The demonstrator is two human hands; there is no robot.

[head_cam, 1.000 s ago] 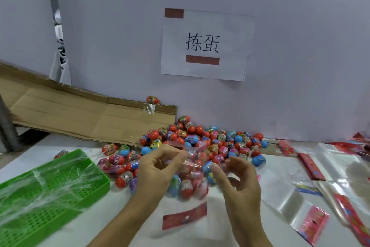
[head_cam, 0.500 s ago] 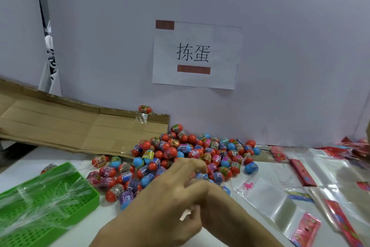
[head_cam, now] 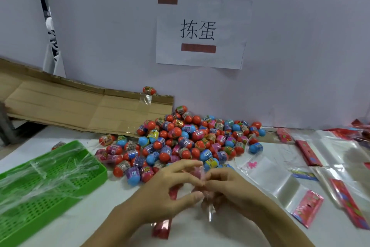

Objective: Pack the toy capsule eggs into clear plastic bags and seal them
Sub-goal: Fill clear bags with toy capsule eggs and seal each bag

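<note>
A heap of red, blue and purple toy capsule eggs (head_cam: 192,138) lies on the white table against the wall. Just in front of it, my left hand (head_cam: 168,190) and my right hand (head_cam: 230,188) meet over a clear plastic bag (head_cam: 197,176), both pinching its crumpled film. The bag's red header card (head_cam: 162,226) sticks out below my left hand. What the bag holds is hidden by my fingers.
A green perforated tray (head_cam: 40,186) with clear film strips sits at the left. Flattened cardboard (head_cam: 80,106) leans against the wall, one egg (head_cam: 149,90) on its edge. Empty clear bags with red headers (head_cam: 290,186) are spread at the right. A paper sign (head_cam: 202,30) hangs on the wall.
My hands dropped from holding the filled bag up in front of the heap to low over the table, closing together on the bag. The camera view shifted.
</note>
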